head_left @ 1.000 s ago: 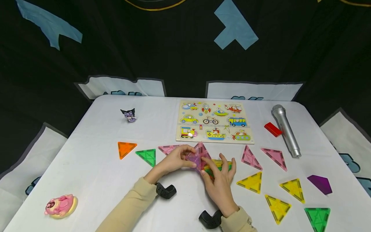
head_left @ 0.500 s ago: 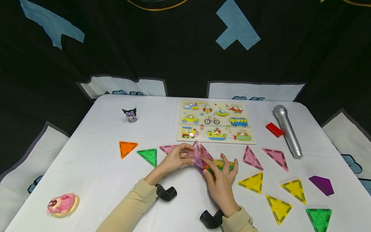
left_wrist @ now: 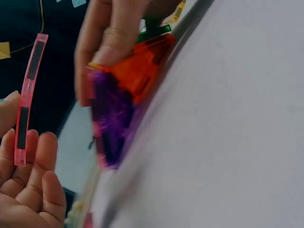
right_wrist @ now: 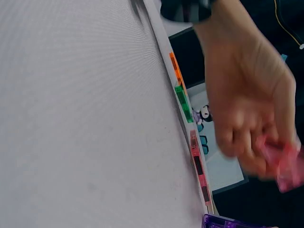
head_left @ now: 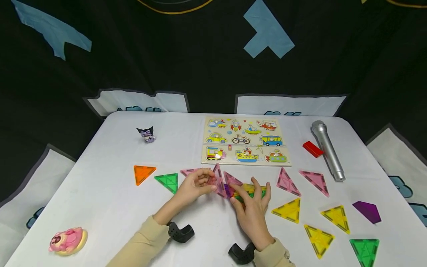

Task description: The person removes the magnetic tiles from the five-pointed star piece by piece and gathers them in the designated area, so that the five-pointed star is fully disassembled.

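From my end, the left hand (head_left: 197,184) has a pink triangle (head_left: 219,181) clamped between thumb and fingers, just left of the tile block (head_left: 248,187) over the middle of the white counter (head_left: 116,207). Left wrist view shows a gap between that triangle and the block's purple tile (left_wrist: 111,123), so not touching. I read the grip as coming from the outer side so the inner edge stays free to face the block. The right hand (head_left: 251,211) is curled round the block, thumb on the near side, fingers on the far side, probably to brace it against sliding or coming apart; the orange tile (left_wrist: 142,66) shows under its fingertips. Held triangle: narrow tip points away from the person, toward the puzzle board (head_left: 246,141); long axis runs roughly front to back, far end leaning a touch left. In the left wrist view I get it nearly edge-on, long axis close to upright in frame. Right wrist feed is blurry, so I can't fairly call its exact tilt. Loose yellow triangles (head_left: 289,210) lie flat and spread out at the right, presumably so each can be picked up singly.
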Tool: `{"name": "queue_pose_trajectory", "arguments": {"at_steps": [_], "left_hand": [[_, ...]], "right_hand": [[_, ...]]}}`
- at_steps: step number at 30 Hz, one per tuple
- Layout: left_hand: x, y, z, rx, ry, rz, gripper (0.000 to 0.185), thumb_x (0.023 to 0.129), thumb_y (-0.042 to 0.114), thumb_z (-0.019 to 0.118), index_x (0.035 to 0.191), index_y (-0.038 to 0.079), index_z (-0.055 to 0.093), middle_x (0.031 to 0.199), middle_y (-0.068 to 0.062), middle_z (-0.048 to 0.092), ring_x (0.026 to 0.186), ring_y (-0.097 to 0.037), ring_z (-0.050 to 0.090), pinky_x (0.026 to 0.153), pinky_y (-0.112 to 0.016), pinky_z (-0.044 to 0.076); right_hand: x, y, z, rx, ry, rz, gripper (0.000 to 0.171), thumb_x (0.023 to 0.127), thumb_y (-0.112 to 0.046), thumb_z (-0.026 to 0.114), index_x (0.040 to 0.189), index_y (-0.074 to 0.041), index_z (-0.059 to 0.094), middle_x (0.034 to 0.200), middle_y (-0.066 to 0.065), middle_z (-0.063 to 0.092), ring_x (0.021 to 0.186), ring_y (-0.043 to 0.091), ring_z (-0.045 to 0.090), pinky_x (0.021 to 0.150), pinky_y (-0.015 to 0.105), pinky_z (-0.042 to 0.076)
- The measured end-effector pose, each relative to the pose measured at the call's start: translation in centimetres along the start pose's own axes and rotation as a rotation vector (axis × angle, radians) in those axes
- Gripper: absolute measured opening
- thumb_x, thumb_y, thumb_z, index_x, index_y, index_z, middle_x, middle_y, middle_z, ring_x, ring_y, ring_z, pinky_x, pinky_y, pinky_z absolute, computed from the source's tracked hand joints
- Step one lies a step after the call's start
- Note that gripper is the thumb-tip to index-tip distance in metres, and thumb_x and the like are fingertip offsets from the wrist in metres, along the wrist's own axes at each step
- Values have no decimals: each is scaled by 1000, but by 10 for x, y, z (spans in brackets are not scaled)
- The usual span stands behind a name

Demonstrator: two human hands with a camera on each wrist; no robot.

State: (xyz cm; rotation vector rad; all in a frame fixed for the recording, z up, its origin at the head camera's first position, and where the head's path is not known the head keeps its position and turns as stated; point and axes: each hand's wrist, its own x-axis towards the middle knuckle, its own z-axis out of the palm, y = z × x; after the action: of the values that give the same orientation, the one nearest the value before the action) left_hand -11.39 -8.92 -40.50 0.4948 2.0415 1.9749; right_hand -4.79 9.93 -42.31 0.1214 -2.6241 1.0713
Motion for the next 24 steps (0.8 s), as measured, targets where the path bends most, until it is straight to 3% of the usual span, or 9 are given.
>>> {"name": "queue_pose_trajectory", "arguments": {"at_steps": [4, 8, 12, 15, 18, 21, 24], "left_hand": [[-21, 12, -20, 129, 61, 12, 32, 78, 3, 68, 106, -5, 54, 101, -12, 56, 82, -16, 53, 71, -22, 46], [-50, 22, -52, 260, 146, -29, 34, 78, 6, 69, 107, -4, 54, 102, -13, 56, 87, -20, 52, 74, -23, 45], [-82, 27, -81, 394, 231, -152, 37, 78, 7, 70, 108, -5, 52, 100, -13, 55, 79, -18, 48, 63, -22, 43], [-102, 26, -97, 512, 252, -266, 36, 79, 7, 68, 109, -4, 51, 94, -11, 52, 72, -16, 42, 56, -22, 38], [-116, 23, -106, 624, 251, -333, 33, 79, 7, 67, 107, -2, 51, 84, -8, 49, 68, -17, 39, 55, -25, 34], [-123, 23, -109, 773, 273, -316, 27, 76, 6, 69, 98, 0, 54, 84, -11, 50, 72, -23, 44, 63, -32, 37], [-119, 27, -105, 891, 315, -258, 20, 75, 5, 70, 90, 1, 57, 90, -17, 53, 86, -33, 47, 77, -45, 36]], "right_hand": [[0, -1, 0, 9, -9, 2, 33, 81, -16, 67, 114, -18, 64, 139, 24, 21, 126, 47, -13, 93, 69, 1], [0, -1, -4, 13, -18, 16, 34, 82, -17, 67, 115, -12, 62, 139, 24, 21, 127, 46, -11, 94, 68, 3], [2, 1, -9, 6, -34, 40, 37, 81, -19, 69, 115, -9, 61, 139, 24, 21, 127, 44, -8, 94, 68, 9], [2, 2, -12, 0, -54, 49, 40, 80, -22, 70, 117, -10, 60, 140, 24, 20, 128, 43, -6, 93, 67, 12], [2, 3, -13, -8, -71, 43, 42, 79, -23, 71, 117, -11, 60, 140, 24, 20, 128, 44, -5, 93, 66, 14], [2, 3, -14, -18, -86, 37, 42, 79, -23, 71, 118, -11, 60, 140, 24, 21, 128, 44, -4, 93, 66, 15], [1, 4, -15, -26, -92, 42, 42, 79, -22, 71, 118, -12, 60, 139, 23, 22, 128, 43, -3, 93, 66, 16]]}}
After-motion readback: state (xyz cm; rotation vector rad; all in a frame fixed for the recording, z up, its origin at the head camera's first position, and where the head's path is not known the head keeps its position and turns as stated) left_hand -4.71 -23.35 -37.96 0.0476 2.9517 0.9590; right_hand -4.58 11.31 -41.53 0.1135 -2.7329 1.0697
